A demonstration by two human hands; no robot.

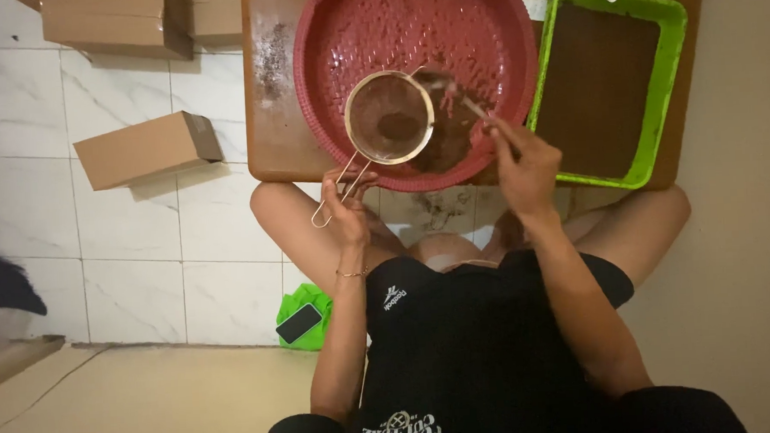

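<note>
My left hand (pixel 347 199) grips the wire handle of a round metal sieve (pixel 389 118) held over a large red plastic basin (pixel 309 64). A small heap of brown powder lies in the sieve mesh. My right hand (pixel 525 163) holds a spoon (pixel 458 96) whose tip points into the basin next to the sieve. Brown powder is piled on the basin's near side under the sieve. The basin sits on a low wooden board (pixel 273 135) in front of my crossed legs.
A green tray (pixel 668 65) filled with brown material stands to the right of the basin. Cardboard boxes (pixel 147 149) lie on the white tiled floor at left. A phone (pixel 299 323) rests on green cloth by my left leg.
</note>
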